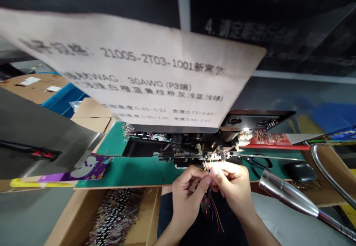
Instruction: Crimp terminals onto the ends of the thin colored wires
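My left hand point(189, 192) and my right hand point(232, 181) meet low in the middle of the head view. Both are closed, thumbs and fingertips pinching thin coloured wires point(205, 167). The upper wire ends fan out toward the crimping machine's point(194, 153) working area just above the fingers. Loose lengths of red, blue and pale wire point(215, 212) hang below my hands over dark clothing. Whether any wire end touches the machine cannot be made out. My fingers hide part of the bundle.
A printed paper sheet point(155, 75) hangs on the machine's front. Below left, a cardboard box point(150, 216) holds many wire bundles point(114, 216). On the green mat point(133, 171) lie scissors point(257, 162) and a black rounded object point(302, 171). A metal gooseneck lamp point(289, 194) reaches in at right.
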Tool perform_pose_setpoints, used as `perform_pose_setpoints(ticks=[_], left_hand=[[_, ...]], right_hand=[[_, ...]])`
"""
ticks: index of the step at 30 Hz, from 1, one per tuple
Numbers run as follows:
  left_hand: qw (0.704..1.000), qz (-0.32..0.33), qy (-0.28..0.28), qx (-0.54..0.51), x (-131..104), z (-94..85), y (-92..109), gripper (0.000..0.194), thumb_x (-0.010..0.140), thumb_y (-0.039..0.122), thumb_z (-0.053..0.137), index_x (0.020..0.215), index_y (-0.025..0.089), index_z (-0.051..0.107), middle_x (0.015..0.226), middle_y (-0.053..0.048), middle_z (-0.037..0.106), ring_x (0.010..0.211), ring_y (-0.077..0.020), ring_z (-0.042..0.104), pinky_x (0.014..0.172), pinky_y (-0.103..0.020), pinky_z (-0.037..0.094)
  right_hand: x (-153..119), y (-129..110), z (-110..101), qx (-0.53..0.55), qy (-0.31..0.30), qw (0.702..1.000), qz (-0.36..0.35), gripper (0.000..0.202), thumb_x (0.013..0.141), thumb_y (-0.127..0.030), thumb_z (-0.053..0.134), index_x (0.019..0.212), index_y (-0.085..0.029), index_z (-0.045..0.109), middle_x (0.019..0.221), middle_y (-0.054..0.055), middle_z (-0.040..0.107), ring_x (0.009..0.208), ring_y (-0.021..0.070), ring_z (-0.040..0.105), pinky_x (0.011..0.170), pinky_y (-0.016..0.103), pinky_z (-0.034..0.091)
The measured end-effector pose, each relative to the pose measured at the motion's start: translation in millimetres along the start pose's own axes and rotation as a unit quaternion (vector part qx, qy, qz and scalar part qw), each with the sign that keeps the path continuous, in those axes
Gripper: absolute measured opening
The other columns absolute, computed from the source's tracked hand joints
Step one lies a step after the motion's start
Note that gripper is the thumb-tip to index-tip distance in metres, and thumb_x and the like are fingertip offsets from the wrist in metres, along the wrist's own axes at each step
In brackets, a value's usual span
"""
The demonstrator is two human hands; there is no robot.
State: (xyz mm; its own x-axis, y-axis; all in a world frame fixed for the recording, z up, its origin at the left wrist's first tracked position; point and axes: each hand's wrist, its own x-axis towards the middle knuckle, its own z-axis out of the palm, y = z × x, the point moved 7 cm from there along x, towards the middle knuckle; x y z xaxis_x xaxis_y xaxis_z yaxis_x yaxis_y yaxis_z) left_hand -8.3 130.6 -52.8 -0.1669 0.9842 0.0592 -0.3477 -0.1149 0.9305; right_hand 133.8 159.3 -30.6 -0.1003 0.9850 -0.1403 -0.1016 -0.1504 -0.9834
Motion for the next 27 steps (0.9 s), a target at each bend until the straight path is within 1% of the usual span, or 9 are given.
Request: perform_pose_setpoints(ticks=[3,6,8,13,19,22,25,27], left_hand=[[1.000,-0.011,-0.007,-0.003,0,-0.2,-4,0.021,0.104,0.027,0.084,0.084,0.022,0.076,0.075,-0.002,0.082,0.060,-0.0187,0.078,0.064,-0.029,0.069],[1.000,-0.014,-0.006,0.000,1,-0.9,-6,0.022,0.106,0.027,0.081,0.085,0.022,0.074,0.076,-0.002,0.082,0.061,-0.0186,0.078,0.065,-0.029,0.068],[1.000,-0.007,-0.001,-0.001,2,-1.0,-4,0.021,0.106,0.026,0.081,0.087,0.022,0.074,0.075,-0.001,0.082,0.060,-0.0178,0.078,0.064,-0.027,0.067],[1.000,0.016,0.015,0.006,3,-0.1,2,0.021,0.105,0.029,0.083,0.087,0.022,0.075,0.074,-0.001,0.083,0.059,-0.0175,0.079,0.059,-0.025,0.065],[0.999,0.010,0.022,0.027,4,-0.9,2,0.024,0.104,0.035,0.084,0.086,0.022,0.074,0.072,-0.001,0.083,0.057,-0.0187,0.078,0.059,-0.028,0.067],[0.999,0.011,0.020,0.025,4,-1.5,2,0.023,0.104,0.034,0.084,0.087,0.022,0.074,0.073,-0.001,0.083,0.058,-0.0188,0.078,0.061,-0.028,0.068],[0.999,0.005,0.016,0.027,3,-2.2,0,0.023,0.104,0.033,0.084,0.086,0.022,0.075,0.074,-0.002,0.084,0.059,-0.0189,0.079,0.061,-0.027,0.067],[1.000,-0.008,0.005,0.020,2,-1.9,-3,0.021,0.104,0.032,0.084,0.088,0.022,0.076,0.076,-0.002,0.084,0.059,-0.0186,0.079,0.061,-0.027,0.067]], right_hand=[[-1,4,0,0.019,-0.003,1.000,0.010,0.044,0.103,-0.051,0.082,0.077,-0.017,0.085,0.056,-0.002,0.058,0.048,0.0105,0.042,0.050,0.026,0.041],[1,12,0,0.048,-0.014,0.998,0.026,0.041,0.105,-0.052,0.080,0.084,-0.017,0.088,0.049,-0.005,0.050,0.045,0.0097,0.039,0.051,0.025,0.041],[3,17,1,0.061,-0.024,0.997,0.033,0.043,0.105,-0.053,0.079,0.085,-0.016,0.089,0.045,-0.007,0.046,0.043,0.0090,0.036,0.051,0.026,0.041],[6,22,1,0.075,-0.020,0.996,0.039,0.047,0.105,-0.056,0.080,0.082,-0.016,0.088,0.044,-0.007,0.045,0.041,0.0079,0.029,0.049,0.026,0.037],[6,27,-1,0.074,-0.009,0.996,0.050,0.047,0.104,-0.058,0.081,0.082,-0.017,0.087,0.042,-0.008,0.042,0.041,0.0089,0.029,0.049,0.026,0.036],[6,25,-1,0.073,-0.006,0.996,0.049,0.046,0.102,-0.058,0.082,0.083,-0.017,0.087,0.042,-0.008,0.042,0.040,0.0100,0.033,0.047,0.026,0.036],[5,17,0,0.050,-0.009,0.998,0.034,0.049,0.102,-0.059,0.081,0.078,-0.017,0.084,0.045,-0.005,0.050,0.041,0.0114,0.041,0.048,0.026,0.036],[3,10,1,0.030,-0.015,0.999,0.027,0.046,0.102,-0.057,0.082,0.078,-0.017,0.083,0.048,-0.004,0.054,0.043,0.0114,0.044,0.049,0.026,0.038]])
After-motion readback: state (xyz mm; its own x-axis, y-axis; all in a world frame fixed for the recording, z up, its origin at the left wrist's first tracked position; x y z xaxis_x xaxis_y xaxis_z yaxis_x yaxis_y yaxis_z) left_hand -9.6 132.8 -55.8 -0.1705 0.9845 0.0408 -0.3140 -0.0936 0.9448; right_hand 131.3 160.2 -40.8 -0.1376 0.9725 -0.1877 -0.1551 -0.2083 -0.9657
